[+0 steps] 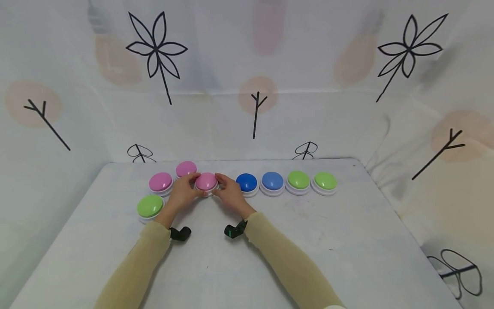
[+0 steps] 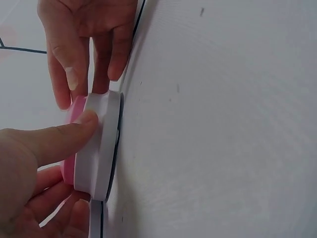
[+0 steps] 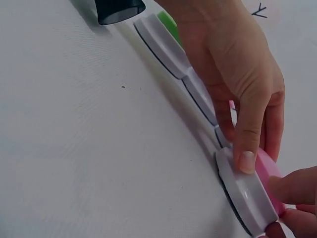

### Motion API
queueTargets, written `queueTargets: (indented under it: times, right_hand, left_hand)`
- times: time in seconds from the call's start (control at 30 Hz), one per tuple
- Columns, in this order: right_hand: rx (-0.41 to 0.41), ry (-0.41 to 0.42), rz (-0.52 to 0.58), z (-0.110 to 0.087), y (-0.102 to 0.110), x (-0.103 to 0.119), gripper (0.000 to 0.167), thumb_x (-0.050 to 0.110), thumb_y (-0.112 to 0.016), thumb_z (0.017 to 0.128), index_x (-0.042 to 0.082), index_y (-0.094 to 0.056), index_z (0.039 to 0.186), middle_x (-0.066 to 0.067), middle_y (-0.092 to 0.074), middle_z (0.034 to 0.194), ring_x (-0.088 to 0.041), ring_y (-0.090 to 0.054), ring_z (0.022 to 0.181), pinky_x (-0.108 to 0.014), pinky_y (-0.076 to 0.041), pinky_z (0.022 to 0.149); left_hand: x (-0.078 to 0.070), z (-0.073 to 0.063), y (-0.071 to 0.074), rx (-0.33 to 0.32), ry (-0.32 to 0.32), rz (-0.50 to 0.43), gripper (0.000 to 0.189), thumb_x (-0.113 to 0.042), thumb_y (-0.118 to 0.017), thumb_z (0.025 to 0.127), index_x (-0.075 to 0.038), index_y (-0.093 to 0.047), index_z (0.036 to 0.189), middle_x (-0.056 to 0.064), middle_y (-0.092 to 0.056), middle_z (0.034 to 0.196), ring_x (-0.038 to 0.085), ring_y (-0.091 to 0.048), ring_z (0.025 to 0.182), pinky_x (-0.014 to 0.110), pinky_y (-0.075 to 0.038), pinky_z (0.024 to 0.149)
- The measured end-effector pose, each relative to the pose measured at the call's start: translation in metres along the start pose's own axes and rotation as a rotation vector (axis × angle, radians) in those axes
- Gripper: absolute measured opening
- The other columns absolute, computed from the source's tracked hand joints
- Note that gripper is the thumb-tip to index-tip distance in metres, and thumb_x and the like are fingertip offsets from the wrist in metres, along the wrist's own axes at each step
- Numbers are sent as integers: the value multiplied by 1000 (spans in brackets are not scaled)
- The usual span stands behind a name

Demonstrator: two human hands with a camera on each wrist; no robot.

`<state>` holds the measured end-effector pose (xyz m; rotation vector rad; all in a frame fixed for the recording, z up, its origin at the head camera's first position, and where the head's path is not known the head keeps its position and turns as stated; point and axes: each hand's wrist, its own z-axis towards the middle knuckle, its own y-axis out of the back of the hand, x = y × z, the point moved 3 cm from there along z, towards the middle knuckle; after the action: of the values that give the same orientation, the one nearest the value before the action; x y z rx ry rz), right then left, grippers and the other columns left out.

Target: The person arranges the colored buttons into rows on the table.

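Between my two hands is a push button with a pink dome (image 1: 206, 181) and a white round base (image 2: 96, 148). My left hand (image 1: 182, 195) holds its left side, thumb laid across the white base and fingers curled behind. On the opposite side my right hand (image 1: 233, 197) grips it, its thumb (image 3: 246, 161) pressing the base and its other fingers partly hidden behind. The base's dark underside edge is right at the white tabletop. Beyond my left hand are two more pink buttons, the nearer one (image 1: 161, 182) left and the farther one (image 1: 186, 168) partly covered.
Right of my hands runs a row of a dark blue button (image 1: 246, 183), a lighter blue button (image 1: 272, 181) and two green buttons (image 1: 298, 180). Another green button (image 1: 150, 206) lies beside my left wrist. A patterned white cloth (image 1: 216, 124) hangs behind the white table (image 1: 347, 249).
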<state>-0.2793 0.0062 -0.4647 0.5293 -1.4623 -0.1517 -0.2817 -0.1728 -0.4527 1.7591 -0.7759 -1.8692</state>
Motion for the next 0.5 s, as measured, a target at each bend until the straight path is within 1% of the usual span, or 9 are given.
queueTargets:
  times: [0.13, 0.33, 0.4, 0.5]
  right_hand:
    - [-37, 12, 3, -3, -1, -2, 53, 10, -69, 93, 11, -53, 144, -3, -56, 143, -20, -51, 133, -34, -47, 103]
    - [-108, 69, -70, -9, -2, -3, 49, 10, -75, 88, 13, -62, 135, -3, -64, 133, -22, -59, 121, -34, -52, 97]
    - [-119, 89, -79, -11, -2, -2, 49, 10, -77, 87, 12, -64, 134, -3, -65, 131, -21, -60, 119, -33, -52, 96]
    - [-119, 112, -79, -15, 0, -1, 48, 9, -78, 86, 11, -65, 132, -3, -66, 129, -21, -61, 118, -32, -52, 96]
  left_hand:
    - [0, -4, 0, -4, -1, -14, 74, -20, -85, 79, -3, -51, 143, 17, -53, 143, 37, -48, 132, 52, -39, 109]
    - [0, -12, 1, 10, 25, -38, 75, -21, -85, 79, -7, -51, 144, 14, -53, 144, 37, -51, 129, 52, -43, 105]
    - [-1, -16, 1, 14, 36, -47, 75, -21, -85, 80, -8, -51, 145, 14, -53, 144, 37, -51, 128, 52, -44, 104]
    - [-4, -21, 1, 17, 30, -52, 74, -22, -85, 80, -8, -51, 144, 14, -53, 144, 37, -52, 126, 50, -46, 102]
